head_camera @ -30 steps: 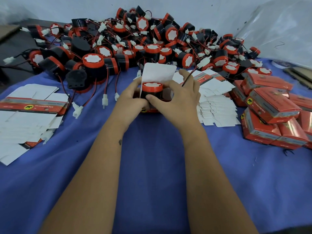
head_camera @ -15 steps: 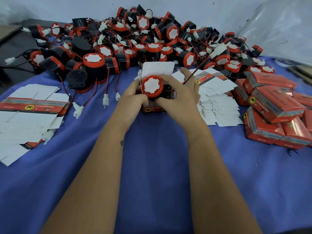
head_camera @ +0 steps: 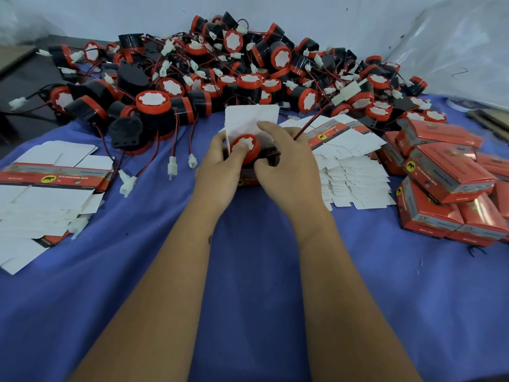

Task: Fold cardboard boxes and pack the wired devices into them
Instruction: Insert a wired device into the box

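1. Both hands clasp one job: left hand [head_camera: 220,164] grips the open box [head_camera: 249,181], its thumb on the device [head_camera: 246,148]
2. Right hand [head_camera: 286,164] holds the device's black body (red wire trailing up-right)
3. Device lies tilted in the box mouth, face toward the wearer; it likely needs pushing down

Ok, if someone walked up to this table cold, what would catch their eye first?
Probably the big tangled heap of red-and-black wired devices piled along the far side of the blue cloth. Next, at centre, the left hand and right hand working one device into an open box whose white flap stands up. Finished red boxes are stacked at the right.
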Demonstrator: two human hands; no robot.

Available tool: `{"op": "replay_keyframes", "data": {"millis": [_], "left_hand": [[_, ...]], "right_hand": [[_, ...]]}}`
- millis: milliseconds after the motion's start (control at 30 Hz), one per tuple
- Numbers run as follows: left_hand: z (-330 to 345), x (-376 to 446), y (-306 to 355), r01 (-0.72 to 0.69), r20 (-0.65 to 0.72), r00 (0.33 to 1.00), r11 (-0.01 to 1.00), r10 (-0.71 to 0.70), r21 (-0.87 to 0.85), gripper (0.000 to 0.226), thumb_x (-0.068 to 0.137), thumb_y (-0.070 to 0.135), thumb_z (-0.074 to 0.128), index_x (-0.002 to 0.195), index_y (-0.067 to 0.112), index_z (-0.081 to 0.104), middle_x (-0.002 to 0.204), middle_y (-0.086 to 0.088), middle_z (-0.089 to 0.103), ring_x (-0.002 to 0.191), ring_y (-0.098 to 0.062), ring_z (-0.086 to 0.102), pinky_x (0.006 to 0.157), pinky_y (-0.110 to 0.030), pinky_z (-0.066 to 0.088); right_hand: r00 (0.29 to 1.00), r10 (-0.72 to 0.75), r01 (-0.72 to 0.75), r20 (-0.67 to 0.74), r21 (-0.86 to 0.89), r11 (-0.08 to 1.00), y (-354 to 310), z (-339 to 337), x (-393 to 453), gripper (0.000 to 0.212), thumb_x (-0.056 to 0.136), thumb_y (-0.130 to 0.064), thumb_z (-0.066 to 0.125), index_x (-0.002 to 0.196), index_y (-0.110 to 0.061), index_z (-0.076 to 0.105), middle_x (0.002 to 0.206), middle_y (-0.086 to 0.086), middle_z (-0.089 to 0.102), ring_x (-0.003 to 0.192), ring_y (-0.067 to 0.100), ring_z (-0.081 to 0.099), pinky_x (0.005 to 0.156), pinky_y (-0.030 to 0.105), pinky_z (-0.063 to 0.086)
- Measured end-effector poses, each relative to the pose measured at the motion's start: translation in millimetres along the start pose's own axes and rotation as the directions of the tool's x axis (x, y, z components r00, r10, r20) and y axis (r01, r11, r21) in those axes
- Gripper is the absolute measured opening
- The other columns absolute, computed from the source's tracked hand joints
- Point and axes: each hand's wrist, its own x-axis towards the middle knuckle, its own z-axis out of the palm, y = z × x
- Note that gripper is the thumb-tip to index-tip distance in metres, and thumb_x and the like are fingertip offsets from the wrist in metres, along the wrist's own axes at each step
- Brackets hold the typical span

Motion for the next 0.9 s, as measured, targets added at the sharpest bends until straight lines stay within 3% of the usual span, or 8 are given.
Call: {"op": "replay_keyframes", "data": {"millis": [100,200,367,467,567,733,833,900], "left_hand": [[-1,-1,0,0.010,-0.004,1.000,1.000,-0.010,0.012,0.035,0.096,0.040,0.057,0.130,0.036,0.055,0.113,0.017,0.064,0.109,-0.005,0.059,0.096,-0.034,0.049],[0,-2,1,-0.002,0.001,1.000,1.000,0.002,0.026,0.032,0.094,0.041,0.058,0.126,0.037,0.058,0.112,0.015,0.066,0.110,-0.007,0.060,0.099,-0.038,0.050],[0,-3,0,-0.050,-0.001,0.999,0.997,0.050,0.057,0.035,0.101,0.039,0.045,0.134,0.035,0.054,0.121,0.015,0.063,0.117,-0.006,0.056,0.106,-0.036,0.045],[2,-4,0,-0.039,-0.029,0.999,0.998,0.041,0.055,0.034,0.103,0.041,0.040,0.133,0.038,0.055,0.114,0.020,0.064,0.111,-0.003,0.058,0.102,-0.034,0.047],[2,-3,0,-0.015,-0.048,0.999,0.999,0.017,0.042,0.032,0.099,0.039,0.043,0.129,0.039,0.056,0.109,0.020,0.065,0.107,-0.006,0.060,0.098,-0.037,0.049],[2,-2,-1,-0.053,-0.044,0.997,0.994,0.058,0.093,0.032,0.090,0.027,0.061,0.108,0.051,0.049,0.094,0.032,0.063,0.095,0.008,0.060,0.088,-0.029,0.052],[1,-1,-2,-0.065,-0.009,0.998,0.995,0.066,0.082,0.034,0.091,0.023,0.059,0.112,0.048,0.050,0.103,0.025,0.066,0.101,0.001,0.062,0.090,-0.032,0.054],[-1,-1,0,-0.055,-0.006,0.998,0.998,0.055,0.040,0.037,0.090,0.016,0.055,0.109,0.049,0.054,0.097,0.030,0.068,0.093,0.007,0.064,0.079,-0.020,0.053]], "right_hand": [[0.999,0.012,-0.011,-0.040,0.015,1.000,2,-3,1,0.060,0.081,-0.007,0.056,0.133,-0.037,0.052,0.111,-0.003,0.049,0.092,0.009,0.046,0.072,0.023,0.042],[0.995,0.057,-0.061,-0.081,-0.054,0.997,0,-3,1,0.055,0.083,-0.008,0.056,0.129,-0.037,0.052,0.104,-0.004,0.046,0.085,0.015,0.050,0.065,0.027,0.041],[0.988,0.006,-0.066,-0.154,-0.390,0.919,-6,0,0,0.012,0.087,-0.018,0.055,0.097,-0.016,0.061,0.103,0.004,0.049,0.094,0.025,0.050,0.068,0.035,0.043],[0.988,-0.017,-0.058,-0.156,-0.463,0.884,-7,5,0,0.026,0.092,-0.032,0.049,0.086,-0.014,0.067,0.105,0.005,0.051,0.097,0.023,0.046,0.071,0.034,0.037],[0.996,0.033,-0.070,-0.081,-0.512,0.856,-4,11,-2,0.037,0.095,-0.036,0.040,0.090,-0.016,0.071,0.107,0.004,0.050,0.101,0.024,0.044,0.074,0.035,0.032],[0.994,0.108,-0.094,0.016,-0.391,0.916,-2,10,-3,0.032,0.096,-0.032,0.042,0.101,-0.018,0.071,0.115,0.007,0.051,0.111,0.027,0.045,0.093,0.045,0.042],[0.992,-0.024,0.003,-0.124,-0.162,0.987,-7,9,-3,0.035,0.091,-0.021,0.053,0.125,-0.024,0.063,0.124,0.005,0.052,0.115,0.024,0.046,0.092,0.043,0.046],[0.947,-0.105,0.104,-0.303,-0.020,0.994,-11,6,-3,0.049,0.090,-0.011,0.055,0.137,-0.024,0.053,0.114,0.001,0.058,0.103,0.019,0.053,0.087,0.036,0.048]]}}
